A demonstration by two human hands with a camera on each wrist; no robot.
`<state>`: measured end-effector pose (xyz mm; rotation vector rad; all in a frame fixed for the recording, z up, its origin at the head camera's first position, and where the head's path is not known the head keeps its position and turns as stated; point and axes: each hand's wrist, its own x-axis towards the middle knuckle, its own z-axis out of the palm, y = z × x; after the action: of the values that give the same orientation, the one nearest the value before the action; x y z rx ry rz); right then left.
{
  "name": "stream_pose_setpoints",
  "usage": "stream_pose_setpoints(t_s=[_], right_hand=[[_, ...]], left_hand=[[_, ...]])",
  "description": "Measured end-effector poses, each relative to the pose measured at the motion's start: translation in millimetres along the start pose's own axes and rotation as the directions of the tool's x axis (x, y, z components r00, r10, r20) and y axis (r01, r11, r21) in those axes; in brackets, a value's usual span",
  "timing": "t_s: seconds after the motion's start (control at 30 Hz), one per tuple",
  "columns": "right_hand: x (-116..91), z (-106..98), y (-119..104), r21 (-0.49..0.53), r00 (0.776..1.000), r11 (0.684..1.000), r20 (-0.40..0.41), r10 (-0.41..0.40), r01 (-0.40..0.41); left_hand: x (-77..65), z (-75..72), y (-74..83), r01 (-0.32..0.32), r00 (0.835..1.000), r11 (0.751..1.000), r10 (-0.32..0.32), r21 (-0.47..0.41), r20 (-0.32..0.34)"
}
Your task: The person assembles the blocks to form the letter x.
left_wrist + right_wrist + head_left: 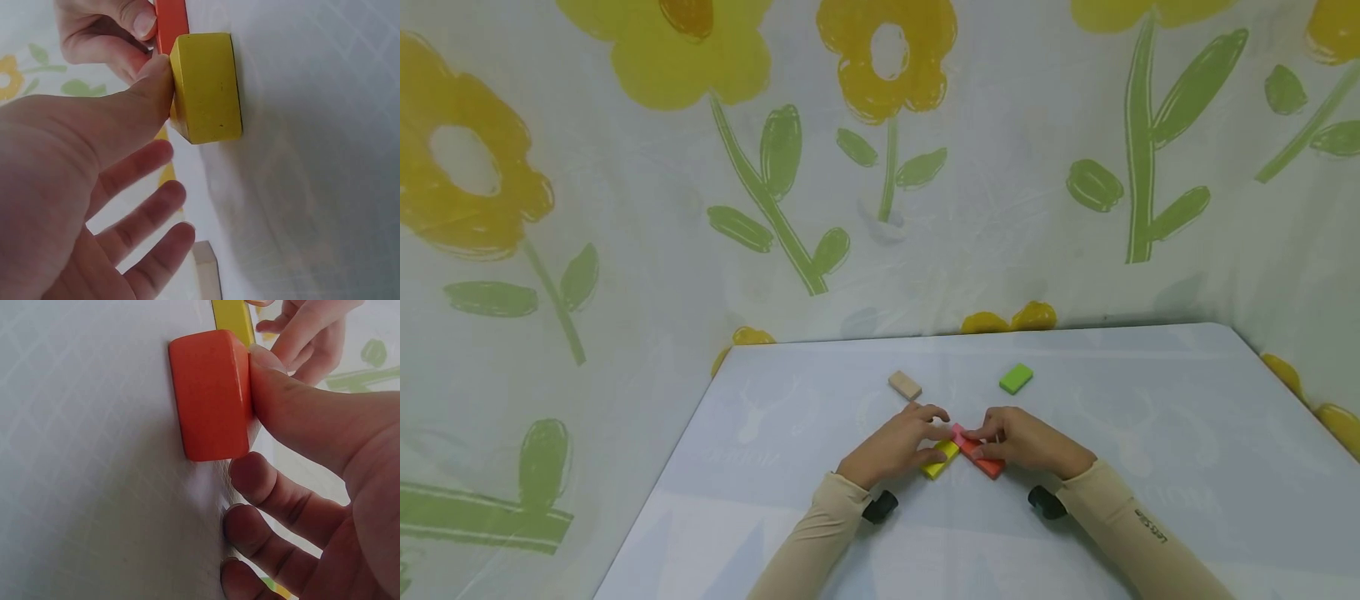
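In the head view a yellow block (941,460) and a red block (983,459) lie angled toward each other on the table, with a small pink block (957,432) where their far ends meet. My left hand (898,442) rests its thumb on the yellow block (209,87); its forefinger reaches beside the pink one. My right hand (1030,440) lays its thumb on the red block (209,397), its forefinger at the pink block. In both wrist views the other fingers are spread loosely and hold nothing. The pink block is partly covered by fingertips.
Behind the left hand lies a plain wooden block (905,385). A green block (1016,378) lies farther back on the right. The white table (1112,367) ends at a flower-printed curtain (1000,167). Dark wrist devices (880,506) sit under both wrists.
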<state>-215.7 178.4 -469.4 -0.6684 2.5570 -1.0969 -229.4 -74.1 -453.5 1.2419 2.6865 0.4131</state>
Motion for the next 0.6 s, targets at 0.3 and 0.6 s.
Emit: stream_pose_setpoints(t_s=[0.3, 0.6], right_hand=[[-1.3, -2.0, -0.9, 0.005, 1.000, 1.000, 0.004, 0.022, -0.022], [-0.4, -2.0, -1.7, 0.009, 1.000, 1.000, 0.009, 0.013, -0.013]], left_hand=[[1.7, -0.4, 1.8, -0.023, 1.000, 1.000, 0.023, 0.019, -0.004], [0.7, -1.2, 3.0, -0.065, 0.997, 0.995, 0.067, 0.077, -0.024]])
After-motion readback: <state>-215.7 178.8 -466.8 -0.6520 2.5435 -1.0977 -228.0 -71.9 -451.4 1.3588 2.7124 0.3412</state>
